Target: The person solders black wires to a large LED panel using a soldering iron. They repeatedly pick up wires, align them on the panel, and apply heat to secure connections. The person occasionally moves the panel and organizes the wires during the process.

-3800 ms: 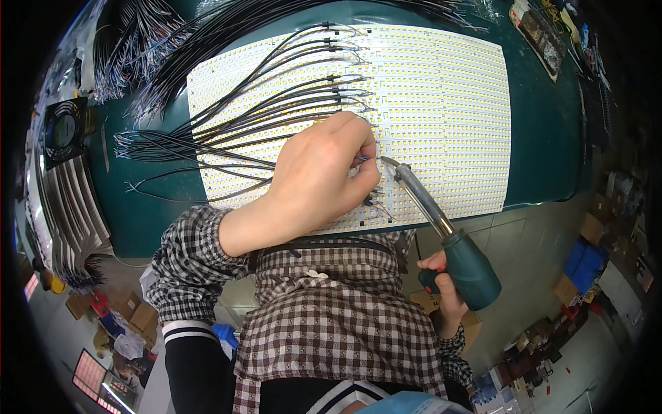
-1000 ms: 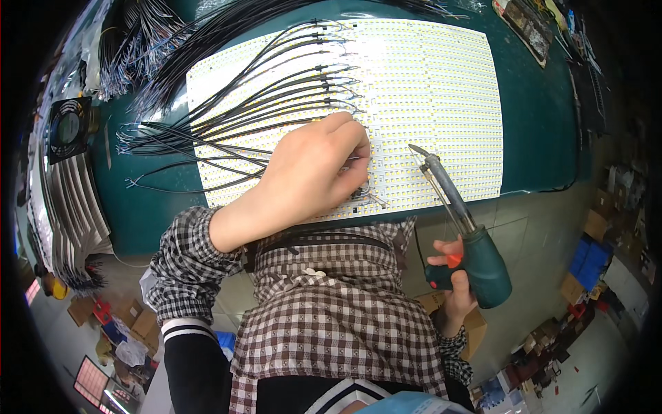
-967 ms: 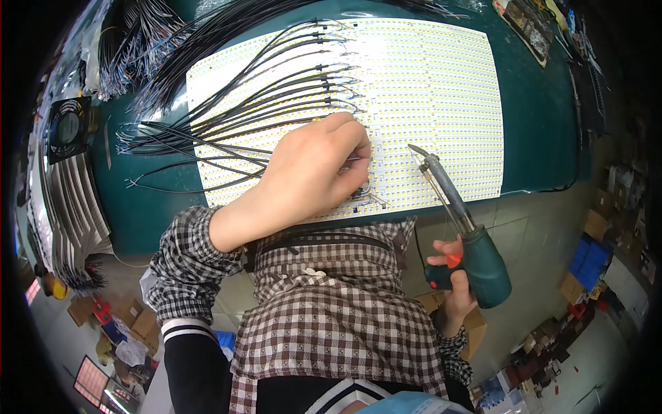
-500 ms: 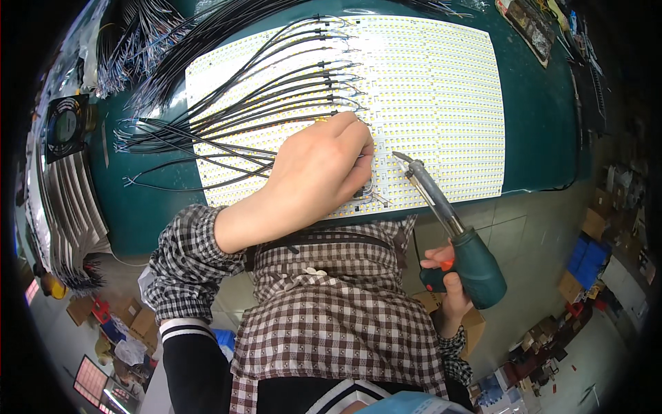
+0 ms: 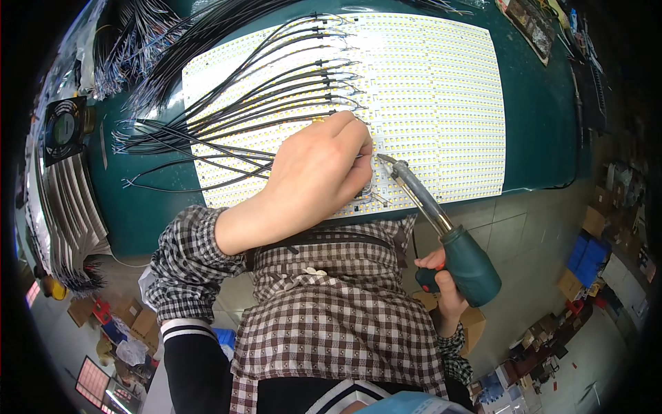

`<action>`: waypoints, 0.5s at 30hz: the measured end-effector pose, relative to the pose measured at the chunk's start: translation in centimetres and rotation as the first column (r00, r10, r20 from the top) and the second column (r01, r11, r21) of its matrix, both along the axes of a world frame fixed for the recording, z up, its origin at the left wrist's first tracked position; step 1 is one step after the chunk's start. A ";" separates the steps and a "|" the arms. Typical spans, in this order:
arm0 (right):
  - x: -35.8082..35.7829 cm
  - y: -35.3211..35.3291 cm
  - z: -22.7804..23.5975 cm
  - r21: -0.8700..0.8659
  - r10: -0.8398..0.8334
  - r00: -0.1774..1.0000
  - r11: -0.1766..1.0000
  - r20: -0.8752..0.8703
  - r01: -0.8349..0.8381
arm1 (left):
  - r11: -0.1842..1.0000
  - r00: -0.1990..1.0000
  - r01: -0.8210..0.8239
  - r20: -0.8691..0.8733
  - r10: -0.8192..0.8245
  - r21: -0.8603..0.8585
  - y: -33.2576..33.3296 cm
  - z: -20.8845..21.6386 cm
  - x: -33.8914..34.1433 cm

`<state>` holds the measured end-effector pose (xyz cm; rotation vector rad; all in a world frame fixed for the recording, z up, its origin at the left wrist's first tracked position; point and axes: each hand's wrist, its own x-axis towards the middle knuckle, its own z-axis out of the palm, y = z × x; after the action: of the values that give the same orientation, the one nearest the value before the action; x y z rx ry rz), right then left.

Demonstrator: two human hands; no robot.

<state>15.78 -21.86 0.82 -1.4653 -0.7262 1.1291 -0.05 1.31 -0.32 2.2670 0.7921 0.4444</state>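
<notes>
A large white LED circuit board [image 5: 448, 103] with rows of small yellowish LEDs lies on the green table. Black cables [image 5: 255, 103] cross its left half, their thin stripped wires ending near the board's middle. My left hand [image 5: 321, 162] rests over the board with thumb and fingers pinched together at a cable's wire end; the fingertips largely hide what is between them. In my right hand [image 5: 448, 286] is a dark green soldering gun [image 5: 471, 265], gripped by its handle. Its bent tip points up-left and is at the board, just right of my left fingertips.
Bundles of cables [image 5: 141, 41] lie at the table's far left. A black cooling fan [image 5: 67, 129] stands by a stack of white boards [image 5: 72, 200] on the left. A worn dark box [image 5: 527, 29] and tools sit at the far right. Blue boxes [image 5: 586, 262] are on the floor.
The soldering gun has moved left and slightly up, bringing its tip closer to my left fingertips. My left hand has stayed almost still, with its pinch kept.
</notes>
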 end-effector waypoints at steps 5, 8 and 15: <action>0.0 0.4 0.1 -0.018 -0.022 1.000 1.000 -0.013 0.022 | 1.000 1.000 -0.007 -0.005 0.006 -0.004 0.2 0.1 0.0; 0.0 0.5 0.1 -0.018 -0.020 1.000 1.000 -0.009 0.020 | 1.000 1.000 -0.011 -0.003 0.011 -0.005 0.3 0.2 0.1; 0.0 0.5 -0.1 -0.036 -0.033 0.999 0.999 -0.001 0.033 | 1.000 1.000 -0.016 0.002 0.016 0.002 0.3 0.2 0.1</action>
<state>15.78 -21.40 0.74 -1.5012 -0.6812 1.1227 0.07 1.62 -0.15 2.2628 0.8094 0.4550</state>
